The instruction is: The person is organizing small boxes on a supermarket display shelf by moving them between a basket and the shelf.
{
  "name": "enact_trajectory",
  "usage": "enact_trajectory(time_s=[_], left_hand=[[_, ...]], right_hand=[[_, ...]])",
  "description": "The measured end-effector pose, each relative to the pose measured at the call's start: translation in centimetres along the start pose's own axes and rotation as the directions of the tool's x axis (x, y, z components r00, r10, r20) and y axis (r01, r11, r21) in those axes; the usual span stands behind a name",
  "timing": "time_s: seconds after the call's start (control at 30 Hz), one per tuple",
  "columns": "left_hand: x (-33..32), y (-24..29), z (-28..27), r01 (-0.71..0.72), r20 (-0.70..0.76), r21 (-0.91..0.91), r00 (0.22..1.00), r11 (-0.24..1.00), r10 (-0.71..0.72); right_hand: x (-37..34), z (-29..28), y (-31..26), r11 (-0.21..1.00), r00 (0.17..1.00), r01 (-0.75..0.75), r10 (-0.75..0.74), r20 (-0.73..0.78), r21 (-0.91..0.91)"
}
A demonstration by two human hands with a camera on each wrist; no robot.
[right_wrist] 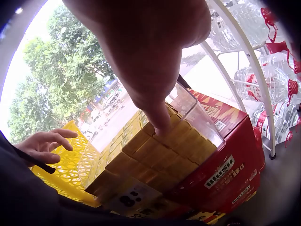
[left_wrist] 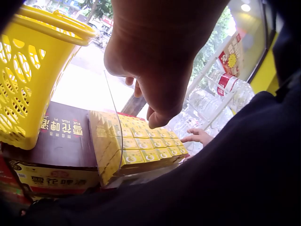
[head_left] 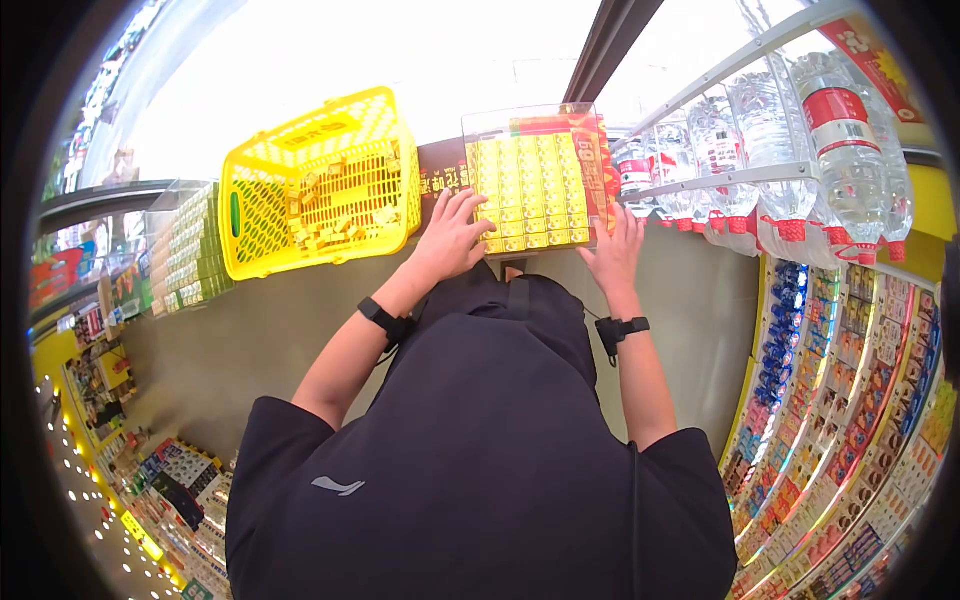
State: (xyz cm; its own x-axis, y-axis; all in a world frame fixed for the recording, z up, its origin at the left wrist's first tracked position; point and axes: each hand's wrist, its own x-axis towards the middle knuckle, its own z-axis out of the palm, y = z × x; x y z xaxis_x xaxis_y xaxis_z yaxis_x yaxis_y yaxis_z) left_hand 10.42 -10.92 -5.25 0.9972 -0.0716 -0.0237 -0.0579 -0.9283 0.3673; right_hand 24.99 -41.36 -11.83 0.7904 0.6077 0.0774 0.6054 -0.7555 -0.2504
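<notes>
Rows of small yellow boxes (head_left: 530, 190) fill a clear plastic bin (head_left: 490, 121) in front of me. My left hand (head_left: 452, 238) is over the bin's left side, its fingers loosely spread and reaching across the nearest boxes. In the left wrist view that hand hovers above the rows with nothing in it. My right hand (head_left: 615, 250) is at the bin's right side with its fingers extended. In the right wrist view, one finger (right_wrist: 162, 123) of it reaches down to the top edge of the end boxes. Its other fingers are largely hidden there.
A yellow basket (head_left: 300, 268) with several loose small yellow boxes stands left of the bin. Beneath are a dark carton (left_wrist: 66, 141) and a red carton (right_wrist: 223, 175). A white rack (head_left: 735, 178) of large water bottles (head_left: 843, 125) is close on the right.
</notes>
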Motion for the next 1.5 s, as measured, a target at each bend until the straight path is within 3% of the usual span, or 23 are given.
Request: enact_trajectory(time_s=[0.27, 0.33, 0.43, 0.87, 0.97, 1.07, 1.17, 1.27, 1.5], left_hand=[[-0.6, 0.1, 0.2, 0.016, 0.007, 0.013, 1.0, 1.0, -0.016], [-0.8, 0.1, 0.3, 0.023, -0.001, 0.011, 1.0, 1.0, -0.023], [-1.2, 0.0, 0.1, 0.036, -0.01, 0.011, 0.999, 0.999, -0.036], [-1.8, 1.0, -1.9, 0.027, -0.054, 0.018, 0.998, 0.999, -0.026], [-1.9, 1.1, -4.3, 0.048, -0.091, -0.015, 0.995, 0.999, -0.049], [-2.4, 0.4, -6.7, 0.087, -0.132, 0.002, 0.988, 0.996, -0.086], [-3.4, -1.2, -8.4, 0.106, -0.176, -0.003, 0.979, 0.994, -0.105], [-4.7, -3.9, -10.5, 0.102, -0.135, -0.015, 0.985, 0.995, -0.103], [-9.8, -14.6, -13.9, 0.105, -0.119, -0.085, 0.986, 0.991, -0.115]], right_hand=[[3.4, -1.2, 0.5, 0.997, 0.995, 0.077, -0.077, 0.07, 0.006], [3.9, -1.3, 0.6, 0.994, 0.978, 0.101, -0.092, 0.19, -0.036], [4.3, -1.3, 0.5, 0.994, 0.969, 0.098, -0.083, 0.231, -0.054], [4.5, -3.6, -0.7, 0.996, 0.966, 0.084, -0.072, 0.248, -0.038], [4.5, -4.7, -1.3, 0.999, 0.989, 0.044, -0.043, 0.142, -0.009], [4.7, -5.4, -2.5, 0.998, 0.992, 0.064, -0.06, -0.111, 0.029], [5.6, -6.5, -5.9, 0.967, 0.975, 0.166, -0.131, -0.18, 0.193], [6.9, -7.9, -11.8, 0.933, 0.969, 0.233, -0.198, -0.15, 0.274], [11.8, -7.8, -25.8, 0.815, 0.909, 0.408, -0.402, -0.105, 0.411]])
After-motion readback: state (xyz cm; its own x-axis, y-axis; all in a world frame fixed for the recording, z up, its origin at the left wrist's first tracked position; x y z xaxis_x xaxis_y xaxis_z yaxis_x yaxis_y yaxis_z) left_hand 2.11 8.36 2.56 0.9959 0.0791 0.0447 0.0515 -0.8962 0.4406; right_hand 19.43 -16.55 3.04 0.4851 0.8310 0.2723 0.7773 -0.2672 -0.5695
